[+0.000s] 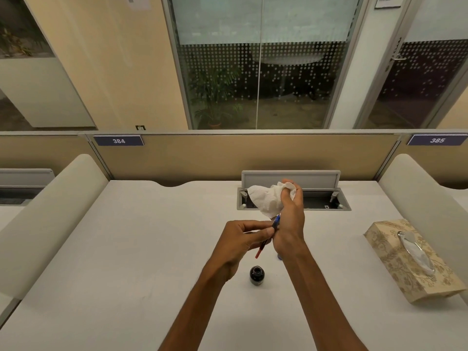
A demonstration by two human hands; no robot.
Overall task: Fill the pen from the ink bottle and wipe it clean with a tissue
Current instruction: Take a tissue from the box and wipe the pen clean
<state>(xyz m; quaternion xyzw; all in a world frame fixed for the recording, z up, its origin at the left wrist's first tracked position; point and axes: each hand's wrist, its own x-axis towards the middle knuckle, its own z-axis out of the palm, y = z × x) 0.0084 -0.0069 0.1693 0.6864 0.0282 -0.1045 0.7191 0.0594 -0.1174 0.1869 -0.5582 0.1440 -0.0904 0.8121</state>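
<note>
While the left hand (243,239) pinches the pen (268,236) near its middle, the right hand (291,219) presses a tissue (266,201) around the upper end, fingers closed on the paper. Both are held above the bench (126,249), at the centre of the frame. The pen is light, stiff and probably slippery with ink, so I would hold the barrel, not the wet end. Its long axis is diagonal: the red end points lower left, the blue end upper right into the tissue. The open bottle (256,274) stands below, the box (410,259) at right.
</note>
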